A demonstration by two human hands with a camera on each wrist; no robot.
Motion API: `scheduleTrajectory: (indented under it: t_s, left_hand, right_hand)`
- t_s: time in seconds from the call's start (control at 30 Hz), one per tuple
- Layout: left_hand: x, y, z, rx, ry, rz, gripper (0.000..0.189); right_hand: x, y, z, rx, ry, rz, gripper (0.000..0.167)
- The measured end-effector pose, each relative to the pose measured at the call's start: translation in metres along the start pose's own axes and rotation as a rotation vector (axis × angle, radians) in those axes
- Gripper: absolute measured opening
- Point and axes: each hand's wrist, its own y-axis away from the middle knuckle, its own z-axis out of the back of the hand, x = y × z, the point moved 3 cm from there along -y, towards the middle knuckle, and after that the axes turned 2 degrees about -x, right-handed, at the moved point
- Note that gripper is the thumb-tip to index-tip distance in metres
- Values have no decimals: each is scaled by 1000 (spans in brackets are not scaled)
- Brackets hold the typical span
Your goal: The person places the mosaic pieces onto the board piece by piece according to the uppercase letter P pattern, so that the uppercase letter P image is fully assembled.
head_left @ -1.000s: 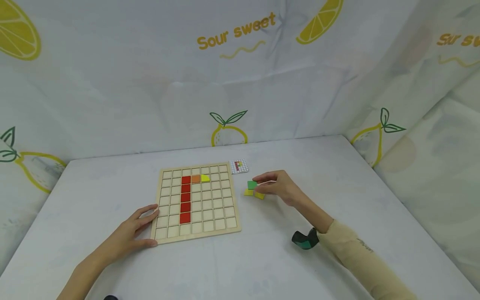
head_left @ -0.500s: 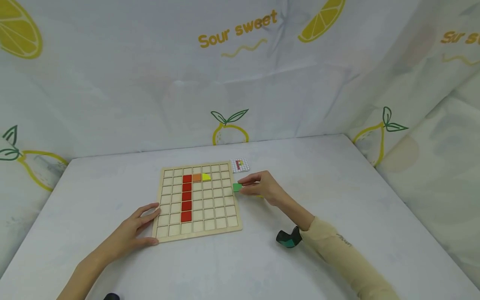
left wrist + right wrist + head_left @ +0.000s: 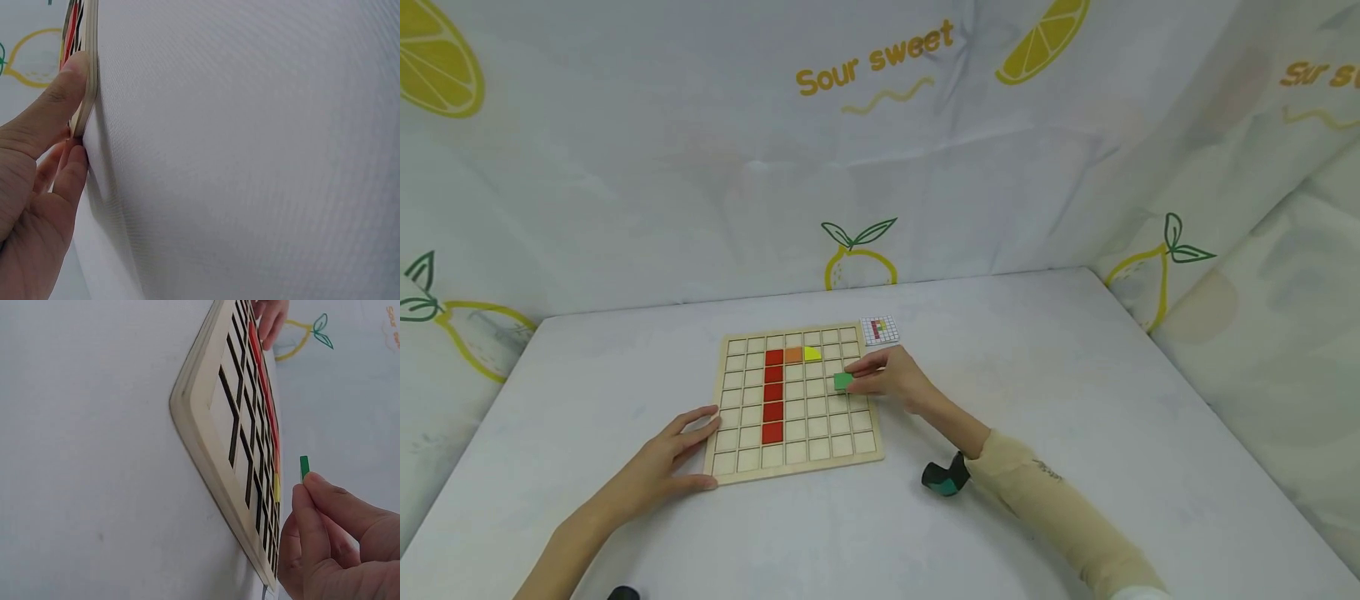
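Observation:
My right hand (image 3: 891, 379) pinches a green square tile (image 3: 842, 382) between thumb and fingertips, over the right part of a wooden grid board (image 3: 797, 477). In the right wrist view the green tile (image 3: 304, 469) appears edge-on, raised off the board's surface. A column of red tiles (image 3: 773, 392) lies in the grid, with an orange square tile (image 3: 793, 356) and a yellow quarter-round tile (image 3: 812, 354) beside its top. My left hand (image 3: 666, 458) rests against the board's near left corner, fingers extended along the left edge. The thumb (image 3: 76, 62) touches the board at that corner.
A small pattern card (image 3: 880, 330) lies by the board's far right corner. Below the right wrist is a black and green device (image 3: 945, 475). White table cloth (image 3: 1075, 375) extends around the board, and a lemon-printed curtain (image 3: 700, 208) stands behind it.
My right hand has carried the green tile leftward from beside the board to above its right columns. The yellow pieces beside the board are now hidden by that hand. My left hand stays put.

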Motion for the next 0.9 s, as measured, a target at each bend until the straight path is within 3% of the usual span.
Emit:
scheduleTrajectory:
  t_s: [0.37,0.63,0.9]
  left_hand:
    - [-1,1,0,-14,-14,-13,81]
    - [-2,1,0,0,13,2,80]
    - [-3,1,2,18,49,40,81]
  right_hand:
    - [3,-11,-26,25,180,185,22]
    - [5,-20,-38,-14,230,178,20]
    - [10,-23,-46,-2,346,307,17]
